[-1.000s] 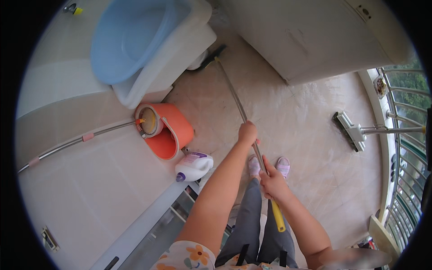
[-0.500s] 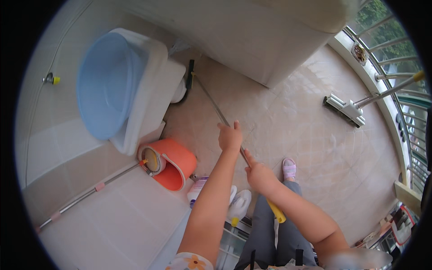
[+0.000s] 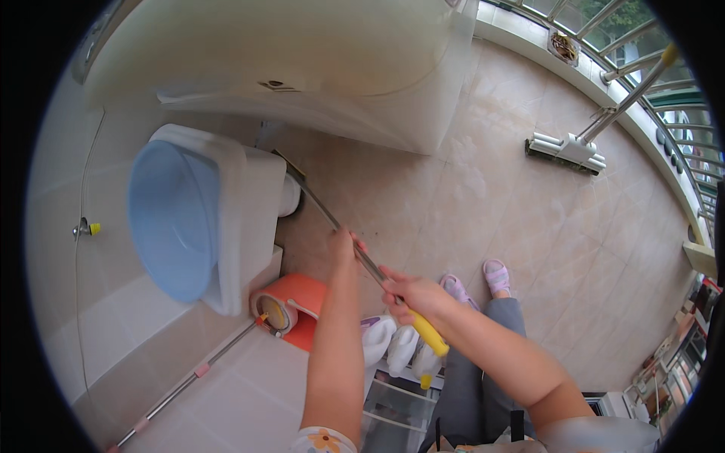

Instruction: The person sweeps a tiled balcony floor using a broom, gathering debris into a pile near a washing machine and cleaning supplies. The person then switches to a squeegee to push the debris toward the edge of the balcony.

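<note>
Both hands hold a long-handled floor brush (image 3: 321, 205) with a thin metal pole and a yellow end grip. My left hand (image 3: 347, 245) is closed round the middle of the pole. Farther back, my right hand (image 3: 411, 293) wraps the pole just ahead of the yellow grip (image 3: 429, 334). The brush's narrow dark head (image 3: 293, 166) is down by the floor, beside the white pedestal (image 3: 290, 198) under the sink; its far end is partly hidden. A light blue basin (image 3: 170, 223) stands tilted in the white sink (image 3: 236, 219).
A large white appliance (image 3: 362, 113) stands ahead. An orange bucket (image 3: 302, 291) and several white bottles (image 3: 402, 349) are near my left arm. A sponge mop (image 3: 574, 153) leans by the railing at right. A metal pole with pink joints (image 3: 177, 386) lies lower left.
The brush head has shifted further in between the sink pedestal and the appliance. My right hand has slid back toward the yellow grip. The view has turned, and both sandalled feet now show.
</note>
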`<state>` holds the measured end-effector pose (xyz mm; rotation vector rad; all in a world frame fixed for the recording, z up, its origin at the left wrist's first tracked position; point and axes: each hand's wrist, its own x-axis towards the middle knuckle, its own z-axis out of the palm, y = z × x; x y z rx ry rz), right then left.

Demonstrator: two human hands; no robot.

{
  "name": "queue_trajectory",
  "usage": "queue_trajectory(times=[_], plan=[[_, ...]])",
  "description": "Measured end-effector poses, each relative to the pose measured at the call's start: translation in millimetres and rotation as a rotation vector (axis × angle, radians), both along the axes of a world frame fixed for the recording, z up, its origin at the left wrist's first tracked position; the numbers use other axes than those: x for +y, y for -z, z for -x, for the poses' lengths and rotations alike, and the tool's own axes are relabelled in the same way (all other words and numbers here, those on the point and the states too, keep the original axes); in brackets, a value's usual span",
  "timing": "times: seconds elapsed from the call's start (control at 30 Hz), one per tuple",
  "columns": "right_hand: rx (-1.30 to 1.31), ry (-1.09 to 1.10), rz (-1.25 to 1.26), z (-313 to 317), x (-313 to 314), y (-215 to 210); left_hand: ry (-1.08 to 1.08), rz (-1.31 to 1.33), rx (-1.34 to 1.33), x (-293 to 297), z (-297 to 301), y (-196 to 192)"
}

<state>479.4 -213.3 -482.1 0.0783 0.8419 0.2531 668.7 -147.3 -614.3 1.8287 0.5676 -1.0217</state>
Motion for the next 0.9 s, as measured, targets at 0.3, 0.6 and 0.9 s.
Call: queue_trajectory(times=[0.3,0.6,0.9], plan=[[-0.030,-0.024,0.128,-76.4,-40.4,79.5,0.696,-0.539,-0.264,-74.3,-99.8,64.9],[0.142,0.166,-0.116,110.2,13.3,-12.7,0.729,-0.362,-0.256,-16.5,98.6,3.1],[0.094,0.073,-0.037,17.9,7.8,-11.0,0.730,-0.360,-0.379,-8.7,1.5,27.7]])
